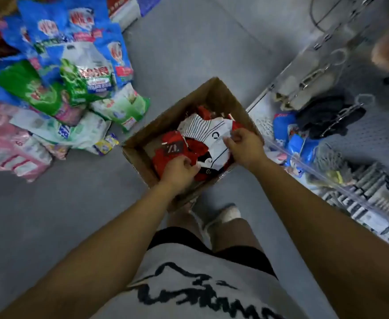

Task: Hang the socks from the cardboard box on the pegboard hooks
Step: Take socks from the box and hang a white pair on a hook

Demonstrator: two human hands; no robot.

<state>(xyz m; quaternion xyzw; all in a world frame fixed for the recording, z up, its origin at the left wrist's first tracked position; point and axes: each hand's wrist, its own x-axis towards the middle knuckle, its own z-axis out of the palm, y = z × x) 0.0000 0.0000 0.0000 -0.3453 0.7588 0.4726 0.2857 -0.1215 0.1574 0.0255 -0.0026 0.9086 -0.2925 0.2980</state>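
Note:
An open cardboard box [214, 93] stands on the grey floor in front of my feet. Inside lie red sock packs [166, 153] and a white sock pack with black stripes [208, 132]. Both my hands are in the box. My left hand [181, 172] pinches the near end of the white pack, over the red ones. My right hand [244, 146] pinches the white pack's right edge. The white pegboard [377, 139] with metal hooks [313, 77] runs along the right; dark socks [324, 116] hang on one hook.
A heap of blue, green and pink detergent bags [69, 72] covers the floor at the left. Blue packets [297, 143] and other goods hang low on the pegboard at the right. Bare grey floor lies beyond the box.

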